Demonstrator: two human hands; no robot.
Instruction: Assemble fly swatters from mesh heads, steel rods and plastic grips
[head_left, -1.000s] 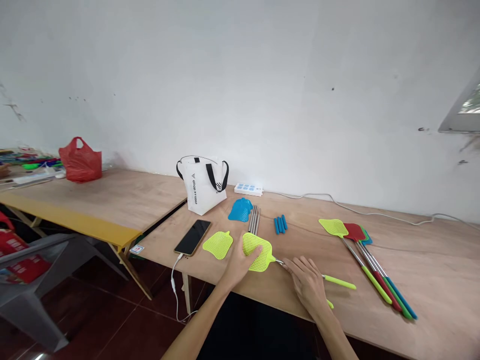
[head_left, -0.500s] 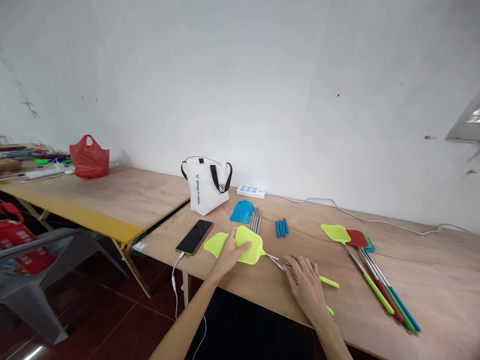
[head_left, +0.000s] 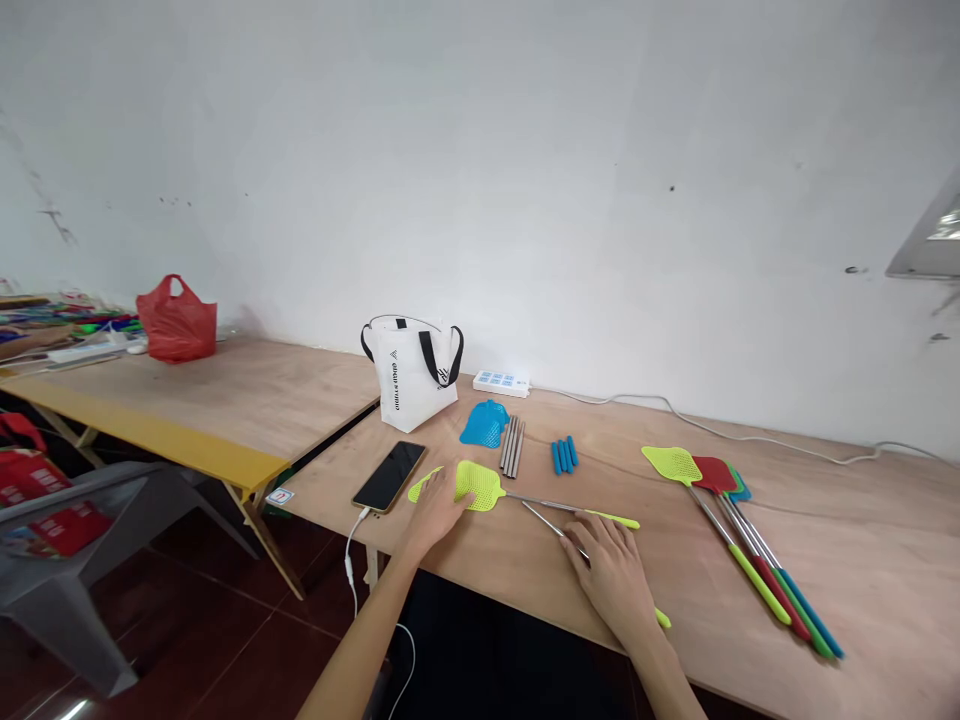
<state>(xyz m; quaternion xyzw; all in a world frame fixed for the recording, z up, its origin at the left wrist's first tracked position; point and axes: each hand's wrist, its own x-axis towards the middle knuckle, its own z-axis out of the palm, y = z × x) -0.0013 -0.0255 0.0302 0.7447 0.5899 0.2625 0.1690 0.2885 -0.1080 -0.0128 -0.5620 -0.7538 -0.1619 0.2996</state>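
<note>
My left hand (head_left: 439, 508) is closed over a loose yellow-green fly swatter head (head_left: 415, 492), its thumb touching the edge of a second yellow-green head. That second head belongs to a whole fly swatter (head_left: 484, 487), lying flat with its metal rod and yellow-green handle pointing right. My right hand (head_left: 611, 572) has its fingers bent around another metal rod (head_left: 546, 520), whose yellow-green grip (head_left: 662, 619) shows beyond the wrist. The palm hides the middle of this rod. Behind lie blue swatter heads (head_left: 484, 424), several bare metal rods (head_left: 513, 447) and blue handles (head_left: 564, 456).
Several whole fly swatters (head_left: 757, 575) in mixed colours lie at right. A charging phone (head_left: 390, 476) is left of my hand, a white bag (head_left: 416, 375) behind it. A power strip (head_left: 501, 383) sits by the wall. A red plastic bag (head_left: 178, 320) stands on the other table.
The whole yellow-green swatter has gone down flat onto the table, its handle farther back. My left hand has moved left off its head to the loose one. My right hand has shifted slightly.
</note>
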